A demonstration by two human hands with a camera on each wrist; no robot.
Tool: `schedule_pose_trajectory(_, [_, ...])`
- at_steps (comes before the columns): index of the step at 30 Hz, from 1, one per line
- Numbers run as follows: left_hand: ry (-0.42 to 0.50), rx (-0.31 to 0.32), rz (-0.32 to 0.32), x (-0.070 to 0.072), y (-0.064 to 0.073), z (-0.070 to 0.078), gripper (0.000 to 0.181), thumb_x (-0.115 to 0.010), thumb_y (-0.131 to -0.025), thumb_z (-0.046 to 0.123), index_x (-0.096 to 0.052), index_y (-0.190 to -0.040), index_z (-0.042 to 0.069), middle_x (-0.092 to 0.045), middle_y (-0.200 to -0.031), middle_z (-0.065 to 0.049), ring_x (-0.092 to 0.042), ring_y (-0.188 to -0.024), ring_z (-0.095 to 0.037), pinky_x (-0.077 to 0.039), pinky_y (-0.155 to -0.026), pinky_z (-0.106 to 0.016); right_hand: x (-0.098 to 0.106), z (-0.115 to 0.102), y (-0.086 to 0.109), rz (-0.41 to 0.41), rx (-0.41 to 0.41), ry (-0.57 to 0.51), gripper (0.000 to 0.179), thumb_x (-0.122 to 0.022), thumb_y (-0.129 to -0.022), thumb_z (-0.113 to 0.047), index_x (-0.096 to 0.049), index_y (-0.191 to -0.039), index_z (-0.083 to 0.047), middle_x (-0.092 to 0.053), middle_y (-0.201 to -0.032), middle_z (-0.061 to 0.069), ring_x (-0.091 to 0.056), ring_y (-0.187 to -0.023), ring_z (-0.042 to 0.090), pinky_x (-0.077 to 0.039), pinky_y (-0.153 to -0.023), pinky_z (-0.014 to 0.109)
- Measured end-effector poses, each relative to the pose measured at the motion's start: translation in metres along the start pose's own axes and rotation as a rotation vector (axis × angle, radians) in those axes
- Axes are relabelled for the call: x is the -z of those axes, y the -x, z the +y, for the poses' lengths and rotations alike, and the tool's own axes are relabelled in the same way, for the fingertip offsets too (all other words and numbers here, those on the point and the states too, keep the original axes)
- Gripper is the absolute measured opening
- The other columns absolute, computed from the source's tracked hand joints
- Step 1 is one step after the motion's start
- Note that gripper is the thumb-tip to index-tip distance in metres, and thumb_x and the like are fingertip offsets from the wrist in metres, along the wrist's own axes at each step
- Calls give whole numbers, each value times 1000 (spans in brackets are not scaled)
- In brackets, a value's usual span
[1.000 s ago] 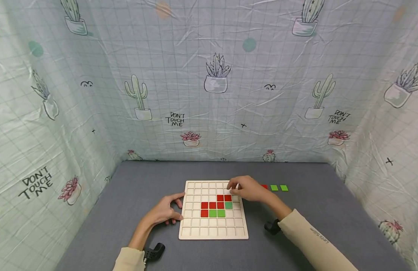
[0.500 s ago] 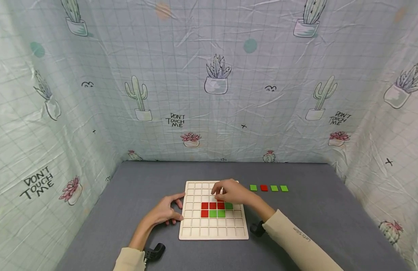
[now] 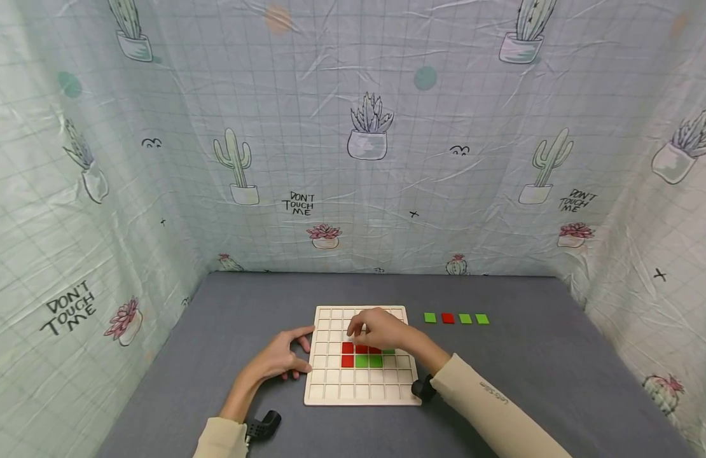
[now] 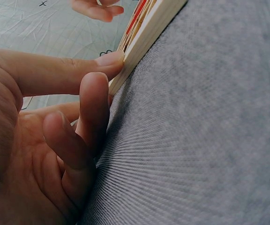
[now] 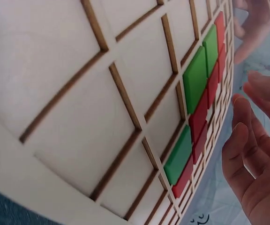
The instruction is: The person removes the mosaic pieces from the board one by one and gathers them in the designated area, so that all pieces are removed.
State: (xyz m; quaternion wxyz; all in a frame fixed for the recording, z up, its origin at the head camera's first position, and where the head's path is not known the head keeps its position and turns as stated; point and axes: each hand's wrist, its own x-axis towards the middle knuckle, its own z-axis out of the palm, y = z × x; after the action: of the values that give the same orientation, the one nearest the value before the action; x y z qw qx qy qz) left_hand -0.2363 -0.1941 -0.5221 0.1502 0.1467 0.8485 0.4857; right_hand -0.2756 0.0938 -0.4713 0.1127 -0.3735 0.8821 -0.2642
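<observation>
Flat on the tabletop [image 3: 547,356], well apart from its back edge: wooden grid board [image 3: 324,389]. Seated in the board's cells, across three adjoining rows near the middle: six red tiles [image 5: 199,114] and three green tiles [image 5: 195,80]. At the board's left edge: left hand [image 3: 275,356], relaxed, with index finger and thumb spread apart and touching that edge. Above the tiled cells, partly covering them in the head view: right hand [image 3: 378,329], fingers loosely bent, fingertips parted. On the tabletop, beside the board's far right corner: spaced row of loose tiles [image 3: 448,318], ordered green, red, green, green from left to right.
</observation>
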Motion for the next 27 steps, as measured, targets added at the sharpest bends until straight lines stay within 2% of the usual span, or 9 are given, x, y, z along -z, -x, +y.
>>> schedule_pose_trajectory(12, [13,-22,-8,0,1,1,90,-84,-76,5,-43,-156,2,-60,-103,-10,-63,-52,-16,-43,-42,-28,-12,2,-7,-33,-19,65,11,-77,-91,-13,-79,-102,-17,-71,-90,-8,-60,-81,2,-49,-77,22])
schedule_pose_trajectory(18, [13,-30,-4,0,1,0,90,-85,-76,5,-44,-156,2,-60,-103,-10,-64,-52,-16,-44,-41,-28,-15,2,-9,-20,-18,73,12,-78,-89,-11,-79,-100,-17,-70,-89,-9,-59,-80,1,-49,-75,21])
schedule_pose_trajectory(27, [2,-27,-6,1,1,0,90,-85,-76,6,-44,-156,3,-60,-103,-10,-64,-53,-17,-44,-41,-29,-18,3,-11,-14,-39,65,8,-76,-92,-11,-77,-96,-17,-68,-86,-10,-57,-76,0,-49,-74,20])
